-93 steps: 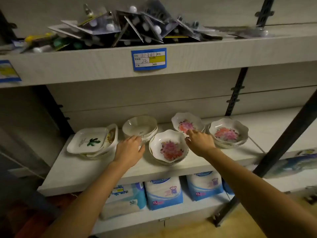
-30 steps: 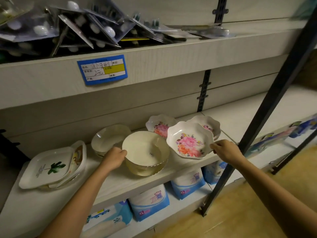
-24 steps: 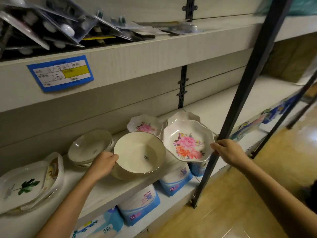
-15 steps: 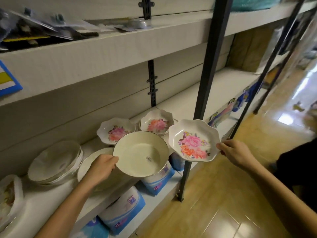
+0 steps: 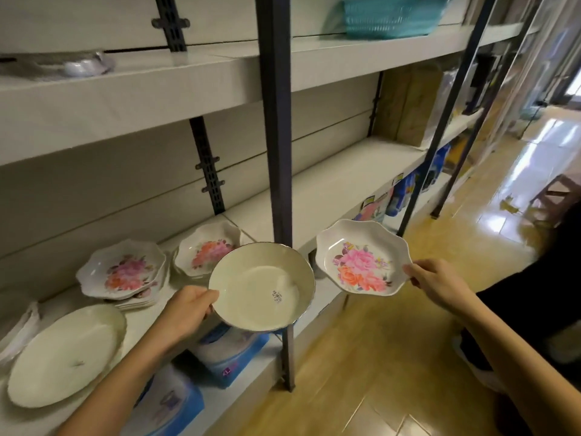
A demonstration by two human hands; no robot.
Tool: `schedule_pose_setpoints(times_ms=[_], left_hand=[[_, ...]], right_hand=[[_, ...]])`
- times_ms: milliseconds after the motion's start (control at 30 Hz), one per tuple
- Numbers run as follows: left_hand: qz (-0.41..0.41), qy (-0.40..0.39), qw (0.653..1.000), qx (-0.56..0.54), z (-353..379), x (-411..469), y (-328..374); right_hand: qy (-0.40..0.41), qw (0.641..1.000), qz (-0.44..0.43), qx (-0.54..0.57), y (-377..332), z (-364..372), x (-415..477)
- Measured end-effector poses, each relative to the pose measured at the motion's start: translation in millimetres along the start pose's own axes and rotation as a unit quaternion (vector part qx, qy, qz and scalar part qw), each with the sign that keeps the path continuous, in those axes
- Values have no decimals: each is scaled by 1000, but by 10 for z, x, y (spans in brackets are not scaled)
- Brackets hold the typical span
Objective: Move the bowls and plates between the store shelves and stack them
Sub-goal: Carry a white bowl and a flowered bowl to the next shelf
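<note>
In front of the middle shelf (image 5: 330,190), we see two bowls held up in the air, one in each of the person's hands.

The cream bowl (image 5: 261,287) is round, plain and glossy, with a thin dark line along its rim and a small printed sticker inside, too small for us to read. The flowered bowl (image 5: 361,258) is white with a wavy, scalloped rim and a large pink and orange rose print in its well. Both are tipped towards us, so we look straight into them.

The left hand (image 5: 185,313) grips the cream bowl at its left edge, thumb over the rim and fingers curled beneath. The bowl hangs in front of the dark upright post (image 5: 276,121), over the front edge of the shelf. The right hand (image 5: 437,284) pinches the right rim of the flowered bowl, which hangs to the right of the post, out over the wooden floor (image 5: 361,357). The two bowls sit just beside each other. There seems to be a thin gap between their rims, though we cannot be sure.

On the shelf, left of the cream bowl, are two stacks of flowered dishes (image 5: 122,269) (image 5: 207,251). A wide cream plate (image 5: 66,354) lies nearer us on the left. Blue and white packs (image 5: 226,357) sit on the level below, and a teal basket (image 5: 386,14) stands on the top shelf.
</note>
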State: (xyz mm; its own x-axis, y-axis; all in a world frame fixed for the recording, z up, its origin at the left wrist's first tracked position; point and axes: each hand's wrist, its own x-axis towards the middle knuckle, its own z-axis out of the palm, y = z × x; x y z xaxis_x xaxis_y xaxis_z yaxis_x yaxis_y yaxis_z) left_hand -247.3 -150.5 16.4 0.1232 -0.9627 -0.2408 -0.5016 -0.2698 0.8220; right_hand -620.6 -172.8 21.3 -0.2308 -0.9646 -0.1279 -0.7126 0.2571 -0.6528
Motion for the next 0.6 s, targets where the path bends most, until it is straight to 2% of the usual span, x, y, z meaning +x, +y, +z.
schedule_pose_setpoints(times_ms=[333, 600], left_hand=[[-18, 37, 999, -23, 1123, 195, 674], [-35, 58, 996, -50, 1622, 545, 1122]], right_hand=[[-18, 1000, -6, -17, 691, -796, 918], [-23, 999, -12, -27, 922, -1064, 1635]])
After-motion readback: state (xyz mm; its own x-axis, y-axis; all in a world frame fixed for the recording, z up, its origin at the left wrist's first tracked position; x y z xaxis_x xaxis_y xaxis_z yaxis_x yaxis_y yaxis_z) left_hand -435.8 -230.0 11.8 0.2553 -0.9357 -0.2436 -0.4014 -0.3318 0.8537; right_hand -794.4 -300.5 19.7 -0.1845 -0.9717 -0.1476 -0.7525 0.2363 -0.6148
